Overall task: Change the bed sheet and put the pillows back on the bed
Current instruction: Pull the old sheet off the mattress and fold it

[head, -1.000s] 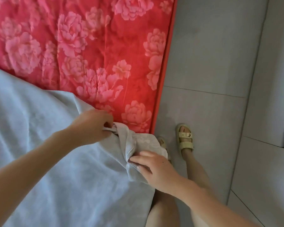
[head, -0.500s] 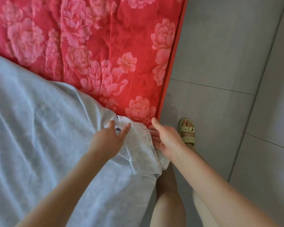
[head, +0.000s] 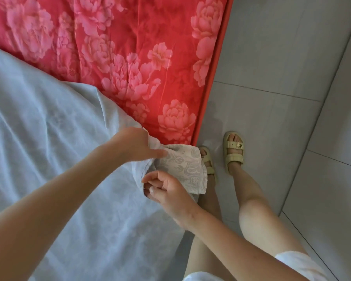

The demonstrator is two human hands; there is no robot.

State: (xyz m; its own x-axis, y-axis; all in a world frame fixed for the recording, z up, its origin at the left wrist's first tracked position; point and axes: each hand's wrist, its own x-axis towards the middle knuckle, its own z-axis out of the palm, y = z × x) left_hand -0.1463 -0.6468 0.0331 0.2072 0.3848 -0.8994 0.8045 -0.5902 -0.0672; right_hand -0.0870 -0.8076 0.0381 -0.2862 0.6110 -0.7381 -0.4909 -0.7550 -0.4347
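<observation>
View from above, looking down at a bed's edge and the person's own arms and legs. A pale blue sheet (head: 49, 138) lies crumpled across the lower left of the bed, covering that part of a red mattress cover (head: 120, 47) printed with large pink flowers. The red cover is bare across the top, out to the bed's right edge.

Both hands meet at the sheet's near corner, close to that edge. The left hand (head: 134, 145) reaches in from the lower left; its grip is clamped on a bunched bit of the sheet, with the index finger pointing out to the right. Just below it, the right hand (head: 168, 191) has its fingers curled in, its grip closed on the edge of a fold. Between and beside the two hands a corner flap (head: 184, 167) is turned over (its underside shows a grey leafy pattern) and hangs past the bed's edge.

To the right is a floor (head: 272, 67) of large pale grey tiles. The person stands there in pale yellow sandals (head: 233, 153), legs bare, with white shorts (head: 300, 262) at the bottom of the view.
</observation>
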